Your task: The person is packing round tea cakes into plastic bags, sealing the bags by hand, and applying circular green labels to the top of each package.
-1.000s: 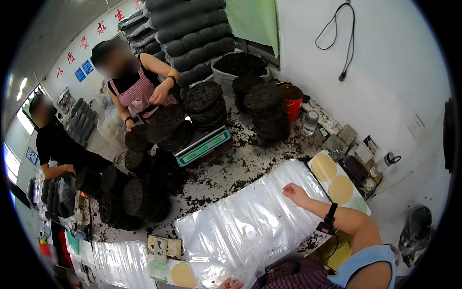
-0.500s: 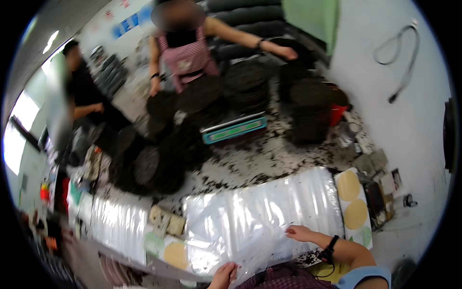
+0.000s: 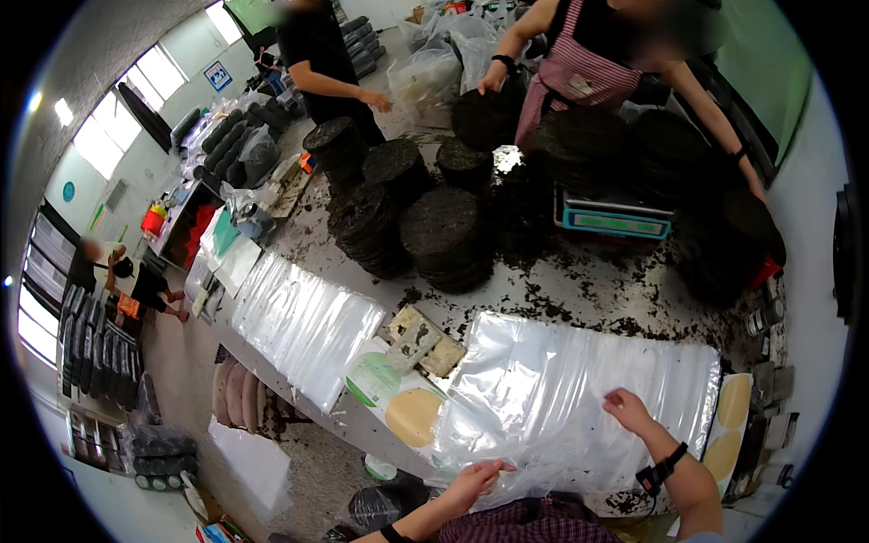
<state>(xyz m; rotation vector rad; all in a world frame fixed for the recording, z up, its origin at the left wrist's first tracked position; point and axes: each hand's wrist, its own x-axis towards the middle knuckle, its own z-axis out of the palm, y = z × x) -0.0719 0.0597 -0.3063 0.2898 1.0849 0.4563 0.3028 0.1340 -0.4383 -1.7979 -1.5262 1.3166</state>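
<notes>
My left hand (image 3: 477,481) pinches a loose clear plastic bag (image 3: 511,487) at the lower edge of the view. My right hand (image 3: 627,405), fingers bent and apart, is over a spread layer of clear plastic bags (image 3: 552,371); I see nothing held in it. Round yellow stickers (image 3: 414,416) lie left of that layer, with small tan blocks (image 3: 425,341) beside them, and another batch of clear bags (image 3: 308,326) farther left.
Dark, crumbly round cakes (image 3: 441,240) stand in stacks behind the bags, some on a teal scale (image 3: 611,219). A co-worker in a checked apron (image 3: 584,63) handles cakes; another in black (image 3: 326,81) stands beside them. A seated person (image 3: 127,271) is far left.
The view has swung left, revealing more room. My left hand has come further into view with the loose bag. The aproned co-worker's arm has reached out to the cakes on the right.
</notes>
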